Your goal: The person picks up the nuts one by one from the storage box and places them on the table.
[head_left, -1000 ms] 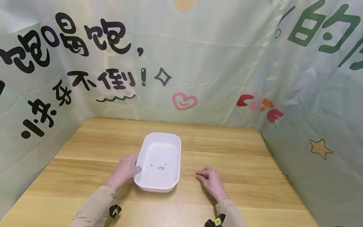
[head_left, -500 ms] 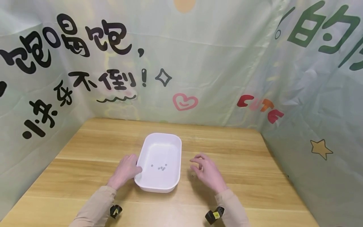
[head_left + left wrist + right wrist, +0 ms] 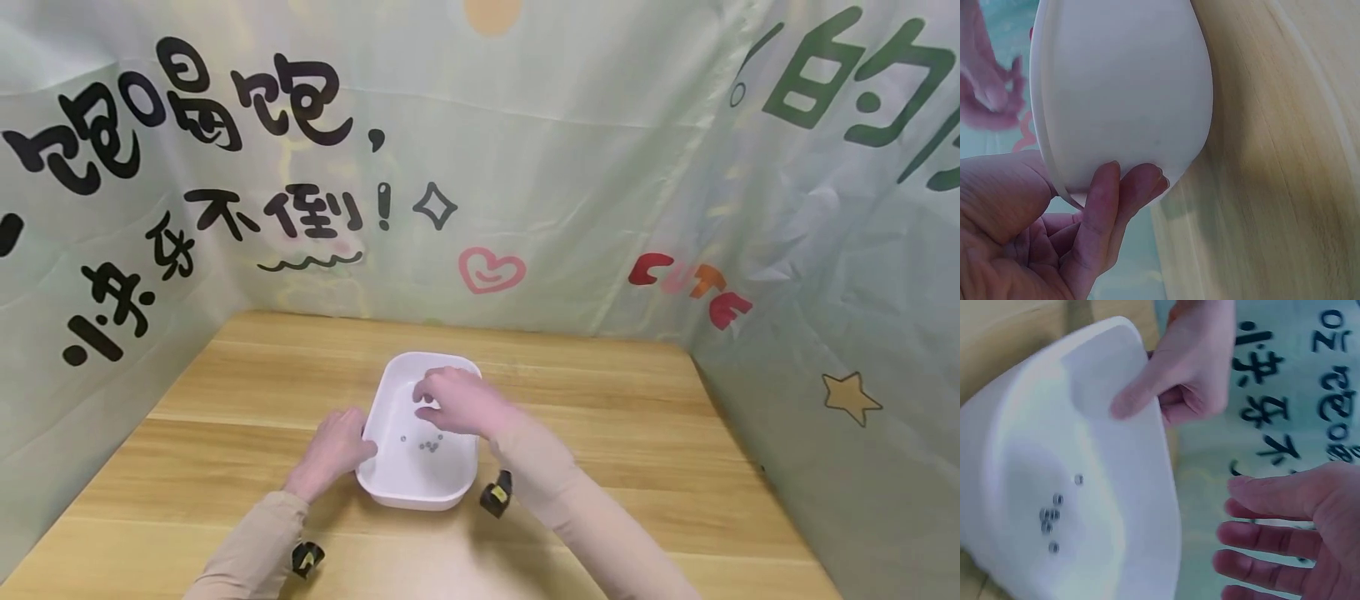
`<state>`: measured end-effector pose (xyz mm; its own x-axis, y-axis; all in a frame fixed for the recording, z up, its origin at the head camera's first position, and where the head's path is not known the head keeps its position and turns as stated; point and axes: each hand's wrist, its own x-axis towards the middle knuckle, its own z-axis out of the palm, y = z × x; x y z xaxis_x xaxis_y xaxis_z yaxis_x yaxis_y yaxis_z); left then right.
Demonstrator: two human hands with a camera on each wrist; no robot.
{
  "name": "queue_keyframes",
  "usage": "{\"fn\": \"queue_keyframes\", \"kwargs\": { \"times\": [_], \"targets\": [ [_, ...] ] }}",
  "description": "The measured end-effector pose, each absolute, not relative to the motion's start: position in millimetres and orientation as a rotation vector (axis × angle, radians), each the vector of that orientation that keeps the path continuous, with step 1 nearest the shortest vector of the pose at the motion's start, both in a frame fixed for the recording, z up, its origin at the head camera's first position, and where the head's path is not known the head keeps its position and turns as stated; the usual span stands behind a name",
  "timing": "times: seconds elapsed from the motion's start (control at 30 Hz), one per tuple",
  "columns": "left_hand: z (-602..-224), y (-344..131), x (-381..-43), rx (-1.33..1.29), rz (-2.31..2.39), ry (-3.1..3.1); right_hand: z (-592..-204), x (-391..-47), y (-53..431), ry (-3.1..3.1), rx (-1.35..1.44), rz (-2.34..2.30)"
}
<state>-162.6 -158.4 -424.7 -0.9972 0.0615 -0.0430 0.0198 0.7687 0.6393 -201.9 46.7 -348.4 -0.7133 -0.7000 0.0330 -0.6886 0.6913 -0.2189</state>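
Observation:
My left hand point(image 3: 336, 450) grips the left rim of a deep white plastic tray point(image 3: 420, 493). Its thumb lies inside the wall, and its fingers point(image 3: 1100, 206) press on the outside. Several small grey, ring-like metal pieces point(image 3: 1054, 514) lie on the tray's floor, most of them bunched together. Above the far half of the tray hovers my right hand point(image 3: 457, 400), its thumb apart from loosely bent fingers. In the right wrist view, the right hand's fingers point(image 3: 1266, 540) are spread beside the tray's edge, and no piece shows between them.
A light wooden table point(image 3: 600, 400) carries the tray. Printed pale cloth point(image 3: 570, 192) hangs around its back and sides. Black devices point(image 3: 497, 494) are strapped at both wrists. My right sleeve point(image 3: 585, 500) covers part of the table to the right of the tray.
My right hand has lifted from a small piece on the table right of the tray, its fingers spreading, and moved left over the tray. My left hand has stayed on the rim.

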Motion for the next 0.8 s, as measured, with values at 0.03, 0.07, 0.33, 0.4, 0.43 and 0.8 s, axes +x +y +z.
{"fn": "queue_keyframes", "kwargs": {
  "times": [0.03,0.07,0.33,0.4,0.43,0.8],
  "targets": [
    [-424.6,-158.1,-162.6,0.061,1.05,2.891,-350.2,-206.3,38.9,2.821,-1.157,-0.297],
    [-424.6,-157.9,-162.5,0.058,1.051,2.889,-352.6,-210.3,31.5,2.802,-1.14,-0.259],
    [-425.5,-156.5,-163.0,0.055,1.051,2.897,-381.7,-227.5,-3.5,2.686,-0.857,-0.091],
    [-425.5,-156.7,-163.2,0.053,1.053,2.894,-386.3,-228.9,-7.7,2.676,-0.817,-0.078],
    [-425.3,-156.7,-163.3,0.052,1.051,2.897,-387.6,-229.2,-9.4,2.675,-0.801,-0.068],
    [-426.5,-159.9,-163.5,0.061,1.046,2.916,-401.9,-236.9,-19.8,2.711,-0.777,-0.044]
  ]
}}
